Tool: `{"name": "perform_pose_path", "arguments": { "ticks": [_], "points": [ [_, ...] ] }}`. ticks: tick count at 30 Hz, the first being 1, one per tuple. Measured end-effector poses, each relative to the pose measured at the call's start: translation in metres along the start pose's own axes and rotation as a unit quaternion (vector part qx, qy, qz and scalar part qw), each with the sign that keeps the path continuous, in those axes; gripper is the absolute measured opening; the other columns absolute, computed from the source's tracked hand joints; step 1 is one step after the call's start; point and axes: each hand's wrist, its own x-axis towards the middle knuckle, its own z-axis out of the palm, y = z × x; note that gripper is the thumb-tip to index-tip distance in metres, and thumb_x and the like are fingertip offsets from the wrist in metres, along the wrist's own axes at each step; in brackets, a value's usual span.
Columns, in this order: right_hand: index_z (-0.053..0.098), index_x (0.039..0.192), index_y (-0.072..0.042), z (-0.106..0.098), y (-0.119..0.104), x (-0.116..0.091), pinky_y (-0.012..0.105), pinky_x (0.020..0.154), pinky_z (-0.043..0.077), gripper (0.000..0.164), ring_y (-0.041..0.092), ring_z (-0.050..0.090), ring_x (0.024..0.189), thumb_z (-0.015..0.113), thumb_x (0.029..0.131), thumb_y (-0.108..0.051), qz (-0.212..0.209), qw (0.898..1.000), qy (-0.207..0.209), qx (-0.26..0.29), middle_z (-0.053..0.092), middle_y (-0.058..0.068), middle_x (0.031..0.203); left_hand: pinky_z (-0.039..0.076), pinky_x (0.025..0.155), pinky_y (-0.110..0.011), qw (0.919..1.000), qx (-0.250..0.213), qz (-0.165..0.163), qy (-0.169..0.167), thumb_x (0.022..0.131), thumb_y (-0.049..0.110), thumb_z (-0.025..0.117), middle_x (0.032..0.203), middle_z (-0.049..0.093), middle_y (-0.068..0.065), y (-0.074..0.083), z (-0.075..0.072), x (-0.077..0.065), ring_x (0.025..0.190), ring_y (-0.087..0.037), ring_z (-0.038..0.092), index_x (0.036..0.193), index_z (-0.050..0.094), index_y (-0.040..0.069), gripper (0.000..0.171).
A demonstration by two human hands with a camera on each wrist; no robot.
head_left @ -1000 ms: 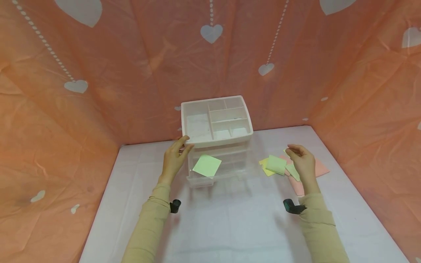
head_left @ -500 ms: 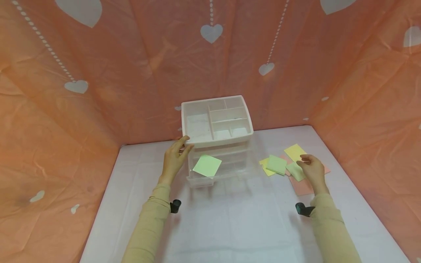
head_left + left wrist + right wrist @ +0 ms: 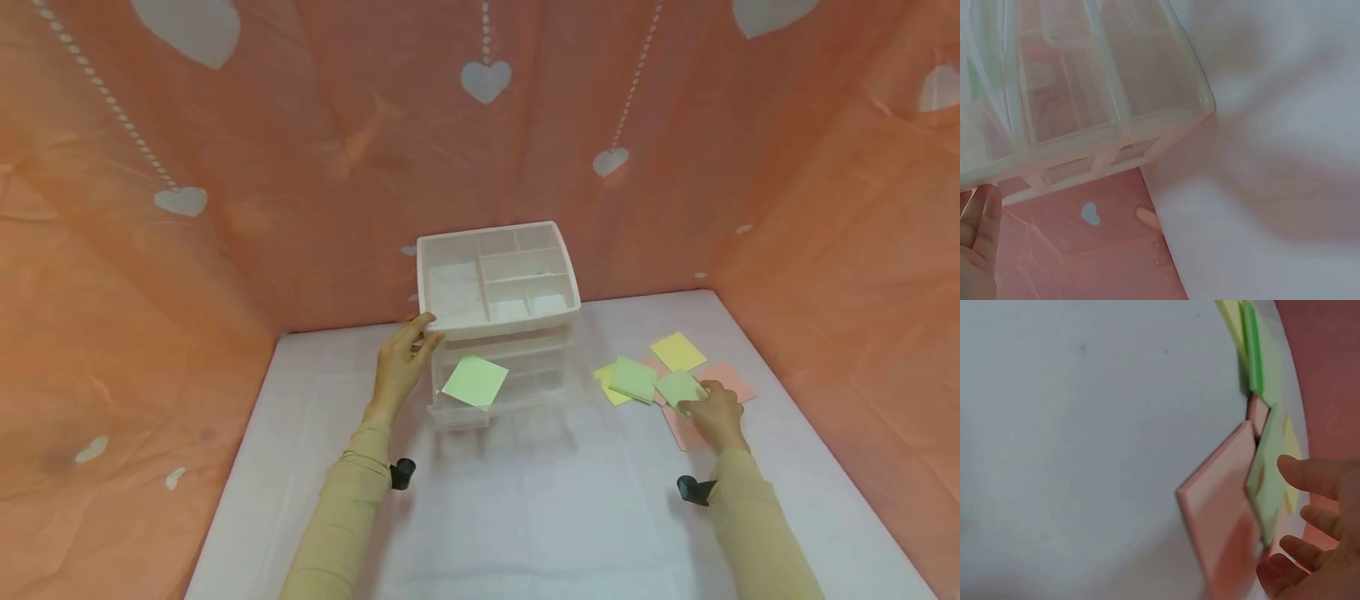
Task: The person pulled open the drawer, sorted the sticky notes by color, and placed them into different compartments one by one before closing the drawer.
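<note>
A drawer organizer point(image 3: 495, 325) with a white sectioned top and clear drawers stands at the back middle of the table. My left hand point(image 3: 397, 367) grips its front left top corner, thumb below the rim and fingers on it. One light green sticky note point(image 3: 475, 381) shows against the clear drawer front. On the right, my right hand point(image 3: 716, 414) reaches over a light green sticky-note pad point(image 3: 677, 389), fingertips at its right edge. In the right wrist view its fingers are spread, with the thumb point(image 3: 1297, 472) overlapping the pad.
Around that pad lie another green pad point(image 3: 632, 379), yellow notes point(image 3: 677, 352) and pink notes point(image 3: 731, 382), partly overlapping. A white cloth covers the table point(image 3: 540, 517). Orange fabric point(image 3: 337, 208) with white hearts rises behind and at both sides.
My right hand has moved right and down from beside the yellow notes to the light green pad, uncovering the yellow notes. My left hand has stayed at the organizer's corner.
</note>
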Motion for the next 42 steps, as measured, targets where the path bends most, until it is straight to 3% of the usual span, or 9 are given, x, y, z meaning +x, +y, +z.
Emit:
{"name": "perform_pose_path", "arguments": {
  "ticks": [4,11,15,20,26,32,36,42],
  "points": [
    [0.025,0.135,0.017,0.006,0.011,0.002,0.066,0.096,0.029,0.07,0.061,0.027,0.117,0.059,0.084,-0.017,0.003,1.0,0.019,-0.005,0.028,0.045,0.13,0.059,0.07,-0.034,1.0,0.0,-0.005,-0.008,0.087,0.024,0.064,0.102,0.067,-0.014,0.001,0.0,0.002,0.09,-0.027,0.065,0.119,0.06,0.013,0.034],
    [0.029,0.132,0.019,0.008,0.018,0.005,0.065,0.1,0.032,0.069,0.059,0.036,0.116,0.062,0.081,-0.012,-0.024,0.999,0.044,-0.017,0.035,0.043,0.129,0.059,0.072,-0.035,0.9998,0.0,-0.011,-0.014,0.088,0.027,0.063,0.097,0.067,-0.013,0.003,-0.001,0.005,0.091,-0.026,0.065,0.119,0.059,0.015,0.033],
    [0.029,0.132,0.019,0.009,0.014,0.004,0.064,0.1,0.032,0.068,0.057,0.036,0.116,0.062,0.08,-0.008,-0.038,0.998,0.041,-0.02,0.037,0.042,0.128,0.059,0.071,-0.035,0.9999,0.001,-0.012,-0.012,0.088,0.026,0.064,0.101,0.067,-0.013,0.003,-0.001,0.004,0.091,-0.027,0.065,0.119,0.059,0.015,0.034],
    [0.027,0.134,0.018,0.009,0.012,0.005,0.065,0.1,0.031,0.069,0.059,0.034,0.116,0.061,0.079,-0.008,-0.022,0.999,0.038,-0.02,0.034,0.043,0.129,0.059,0.07,-0.034,0.9999,0.0,-0.009,-0.007,0.088,0.025,0.064,0.101,0.067,-0.013,0.001,0.0,0.003,0.09,-0.026,0.065,0.119,0.06,0.015,0.033],
    [0.023,0.136,0.017,0.009,0.015,0.006,0.066,0.101,0.027,0.07,0.059,0.027,0.12,0.058,0.083,-0.012,0.0,1.0,-0.001,-0.021,0.03,0.042,0.134,0.059,0.069,-0.034,1.0,0.004,-0.004,-0.001,0.087,0.025,0.065,0.095,0.067,-0.013,0.0,0.001,0.001,0.087,-0.026,0.065,0.117,0.06,0.014,0.032],
    [0.027,0.134,0.016,0.008,0.015,0.004,0.066,0.094,0.029,0.074,0.058,0.025,0.117,0.064,0.08,-0.019,0.0,1.0,-0.005,-0.028,0.029,0.042,0.129,0.059,0.069,-0.034,1.0,0.002,-0.004,0.001,0.087,0.025,0.064,0.095,0.067,-0.013,0.001,0.001,0.001,0.088,-0.026,0.065,0.118,0.06,0.014,0.033],
    [0.029,0.133,0.018,0.008,0.016,0.003,0.065,0.092,0.029,0.073,0.059,0.026,0.116,0.064,0.08,-0.019,0.003,0.999,0.012,-0.034,0.027,0.044,0.126,0.059,0.069,-0.033,1.0,0.003,-0.005,-0.001,0.088,0.025,0.064,0.094,0.066,-0.013,0.0,0.002,0.001,0.088,-0.026,0.065,0.119,0.06,0.014,0.033],
    [0.038,0.127,0.019,0.011,0.016,0.001,0.061,0.092,0.031,0.059,0.055,0.032,0.11,0.06,0.08,-0.01,-0.011,0.997,0.072,-0.011,0.035,0.041,0.119,0.059,0.07,-0.034,1.0,0.002,-0.006,-0.004,0.088,0.026,0.064,0.091,0.064,-0.012,-0.001,0.002,0.0,0.088,-0.027,0.064,0.119,0.06,0.014,0.034]
  ]
}}
